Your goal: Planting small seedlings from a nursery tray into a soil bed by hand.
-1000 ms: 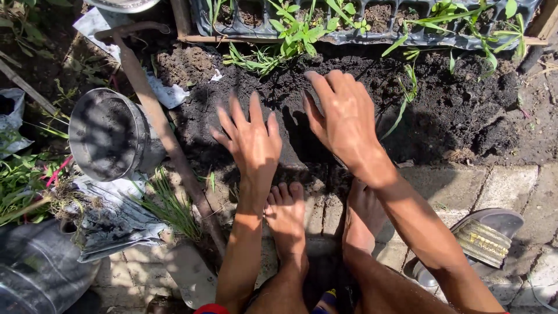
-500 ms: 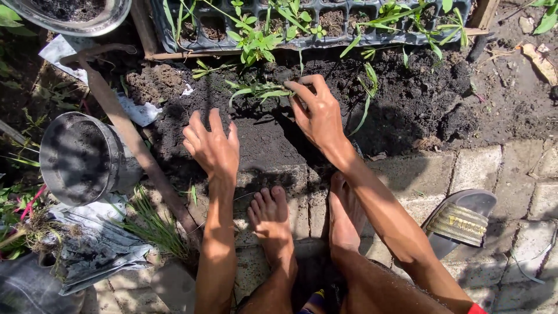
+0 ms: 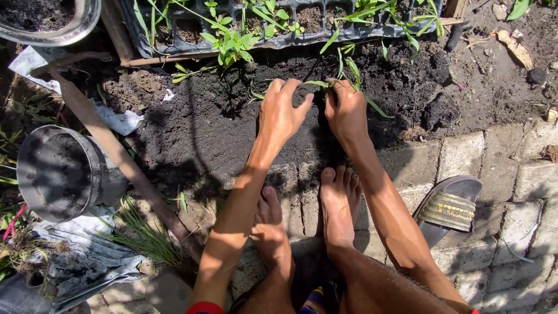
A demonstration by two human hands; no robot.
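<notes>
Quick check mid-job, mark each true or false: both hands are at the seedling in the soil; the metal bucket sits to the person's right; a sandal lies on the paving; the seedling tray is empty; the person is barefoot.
1. Both hands, left hand and right hand, are at the small green seedling in the dark soil. True.
2. The round grey metal bucket sits to the person's right. False: it is to their left.
3. A grey sandal with a gold strap lies on the stone paving. True.
4. The black plastic seedling tray is empty. False: green plants grow in it.
5. The person is barefoot. True.

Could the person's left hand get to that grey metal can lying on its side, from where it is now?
Probably yes: the left hand is on the dark soil, and only the long wooden handle lies low across the way to the can.
</notes>
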